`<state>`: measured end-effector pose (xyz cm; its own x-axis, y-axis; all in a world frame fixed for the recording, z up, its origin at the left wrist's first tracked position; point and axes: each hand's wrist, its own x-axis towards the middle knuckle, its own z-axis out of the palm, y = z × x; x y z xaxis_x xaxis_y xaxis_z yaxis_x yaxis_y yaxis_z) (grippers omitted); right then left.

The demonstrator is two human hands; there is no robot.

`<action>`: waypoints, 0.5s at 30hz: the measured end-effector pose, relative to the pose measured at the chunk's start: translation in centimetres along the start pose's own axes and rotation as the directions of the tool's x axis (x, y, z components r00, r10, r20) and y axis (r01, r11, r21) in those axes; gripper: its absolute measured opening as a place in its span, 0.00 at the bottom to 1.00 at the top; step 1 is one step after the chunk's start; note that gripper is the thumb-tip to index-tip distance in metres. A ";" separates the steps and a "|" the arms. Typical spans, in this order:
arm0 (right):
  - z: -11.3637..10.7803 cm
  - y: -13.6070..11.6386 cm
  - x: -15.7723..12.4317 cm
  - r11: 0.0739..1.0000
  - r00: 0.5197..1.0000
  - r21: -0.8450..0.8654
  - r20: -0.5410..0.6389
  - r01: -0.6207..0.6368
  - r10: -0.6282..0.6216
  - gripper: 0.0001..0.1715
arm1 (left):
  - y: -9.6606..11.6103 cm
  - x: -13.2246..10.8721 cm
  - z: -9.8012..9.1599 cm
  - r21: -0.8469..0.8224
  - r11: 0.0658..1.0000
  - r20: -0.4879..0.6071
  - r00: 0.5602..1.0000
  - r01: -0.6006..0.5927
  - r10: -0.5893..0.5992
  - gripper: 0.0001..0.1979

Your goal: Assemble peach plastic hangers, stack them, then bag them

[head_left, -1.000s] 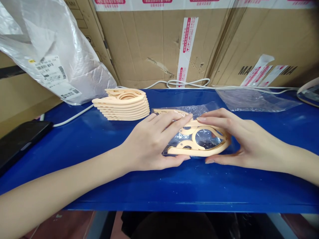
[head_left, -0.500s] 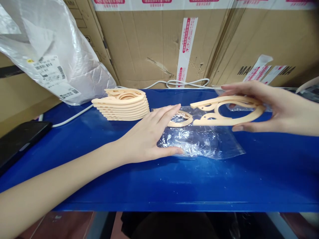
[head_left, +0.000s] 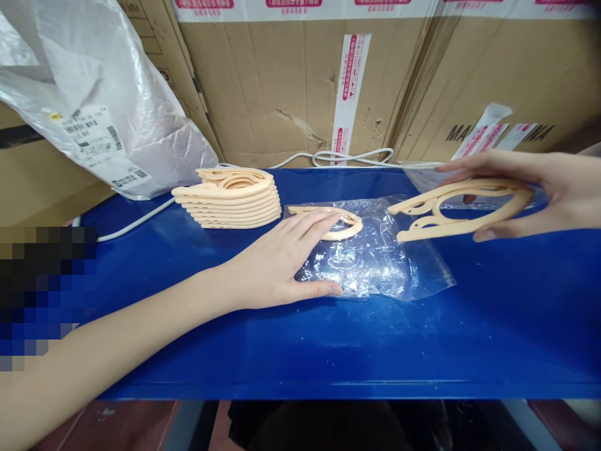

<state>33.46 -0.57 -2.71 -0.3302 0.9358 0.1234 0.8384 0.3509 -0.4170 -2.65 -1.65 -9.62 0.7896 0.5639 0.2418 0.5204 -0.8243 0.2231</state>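
My right hand point(head_left: 521, 188) grips a beige plastic folding hanger point(head_left: 488, 220) by its rounded end, fingers above and thumb below. The hanger's two arms point left, raised over the right part of a clear plastic bag point(head_left: 370, 266). My left hand point(head_left: 291, 254) lies flat on the left part of that bag, fingers stretched and thumb apart. Beneath its fingers shows another beige hanger point(head_left: 345, 235), partly hidden by them; whether it is in the bag or on it I cannot tell. Left of this hand stands a neat stack of folded beige hangers point(head_left: 235, 203).
A blue tabletop point(head_left: 300, 351) bears everything. Cardboard boxes point(head_left: 263, 81) stand along the back, with a white cable point(head_left: 357, 156) before them. A large labelled plastic parcel bag point(head_left: 141, 125) leans at the left. Another clear bag point(head_left: 422, 178) lies behind my right hand.
My right hand has moved to the right with its hanger, away from the hanger under my left hand. My left hand has stayed almost still on the bag.
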 end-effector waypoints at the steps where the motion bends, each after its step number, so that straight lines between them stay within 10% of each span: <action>1: 0.4 0.0 0.0 0.998 0.996 0.026 0.062 0.063 -0.064 0.44 | 0.0 0.0 0.0 -0.005 1.000 0.002 1.000 0.003 -0.003 0.47; 6: 2.2 -0.7 0.0 0.972 0.946 -0.025 0.237 0.233 -0.220 0.41 | 0.0 0.1 0.1 -0.009 1.000 0.017 1.000 0.026 -0.026 0.47; 15: 5.0 -2.7 0.0 0.935 0.925 -0.082 0.196 0.345 -0.325 0.44 | 0.1 0.0 0.3 -0.032 0.997 0.030 0.997 0.068 -0.067 0.45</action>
<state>28.99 -1.66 -6.10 -0.6626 0.7454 0.0732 0.7055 0.6540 -0.2730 -2.47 -1.71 -9.91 0.7623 0.6160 0.1984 0.5619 -0.7821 0.2693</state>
